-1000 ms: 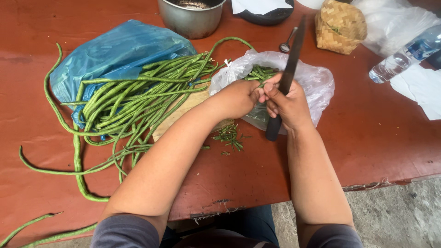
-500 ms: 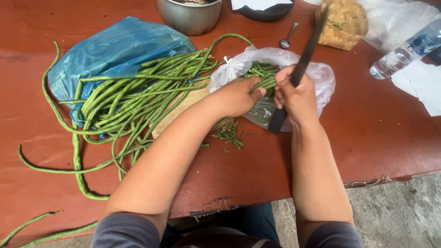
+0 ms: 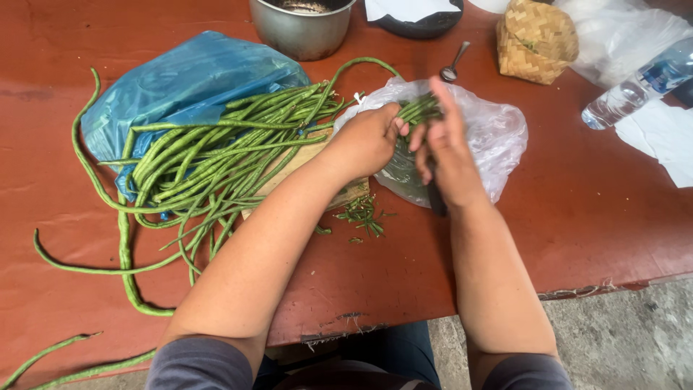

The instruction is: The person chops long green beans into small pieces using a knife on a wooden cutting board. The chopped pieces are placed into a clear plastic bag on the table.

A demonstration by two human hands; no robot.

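Note:
My left hand [image 3: 364, 139] is curled around a bunch of cut green bean pieces [image 3: 419, 108] at the mouth of a clear plastic bag [image 3: 494, 130]. My right hand [image 3: 449, 155] is just beside it over the bag, fingers stretched forward. It holds a knife whose dark handle [image 3: 435, 201] sticks out below the palm, while the blade is hidden. A big pile of long green beans [image 3: 216, 155] lies left of my left forearm, across a wooden board [image 3: 307, 157] and a blue plastic bag [image 3: 180, 87]. Small green trimmings [image 3: 362, 213] lie under my wrists.
On the red table [image 3: 577, 217], a metal pot [image 3: 303, 32] and a dark dish [image 3: 422, 22] stand at the back. A spoon [image 3: 453, 65], woven basket [image 3: 538, 36], water bottle [image 3: 635, 87] and white paper [image 3: 664, 137] are on the right. Loose beans [image 3: 65, 357] hang at the near left edge.
My right hand has tipped the knife down from pointing up, so its blade is out of sight. Both hands have moved forward over the clear bag's mouth.

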